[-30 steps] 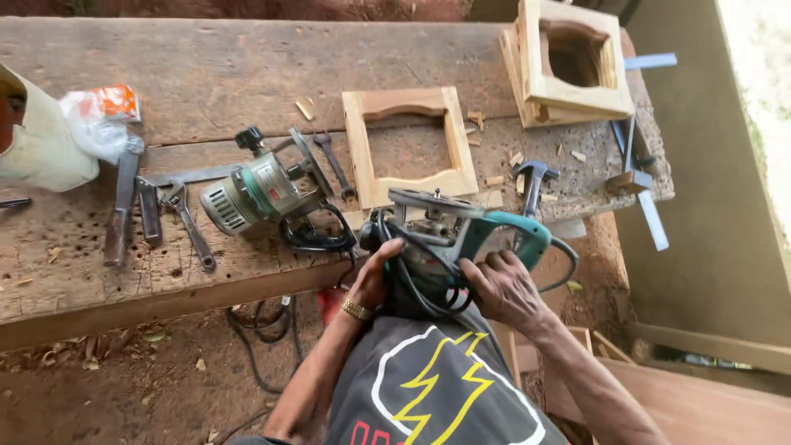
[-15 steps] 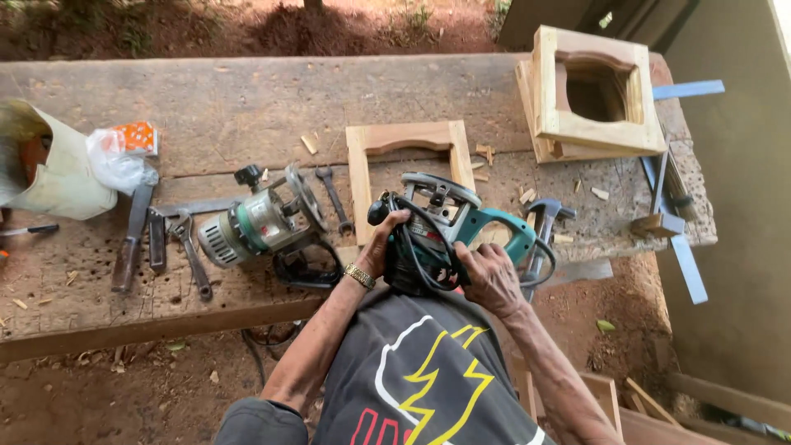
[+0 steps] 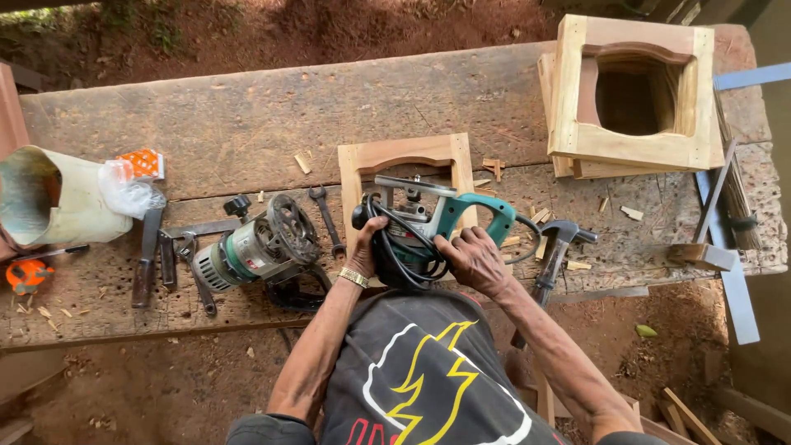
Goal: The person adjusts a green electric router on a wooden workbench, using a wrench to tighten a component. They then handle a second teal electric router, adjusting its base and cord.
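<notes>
While gripped between both hands, teal router.

Black T-shirt with yellow lightning print, gold wristband, bare forearms

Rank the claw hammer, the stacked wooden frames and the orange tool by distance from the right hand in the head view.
From the right hand:
1. Claw hammer, just beside it on the bench, toward the frame's right.
2. Stacked wooden frames, up at the bench's far right corner.
3. Orange tool, at the far left edge.
</notes>
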